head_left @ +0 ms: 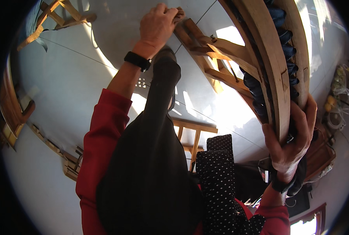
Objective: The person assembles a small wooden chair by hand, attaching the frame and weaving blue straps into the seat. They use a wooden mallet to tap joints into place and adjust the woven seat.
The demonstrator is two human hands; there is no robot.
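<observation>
At the upper middle, my left hand (157, 24) is closed round a small brown wooden piece (179, 15); whether it joins the stand beside it I cannot tell. That wooden stand (217, 49) has crossing bars and a metal bolt. Long curved wooden beams (274, 62) run down the right side, with dark blue bunched cloth (287, 51) packed between them. My right hand (294, 137) grips the near end of the beams, thumb on one side and fingers on the other. The fingertips are partly hidden behind the wood.
Below me a black-trousered leg (143, 156) stretches forward beside a black polka-dot cloth (217, 176). A small wooden stool (196, 126) stands on the pale floor. Other wooden furniture sits at the upper left (60, 17) and left edge (15, 102). Cluttered items (335, 109) lie at the far right.
</observation>
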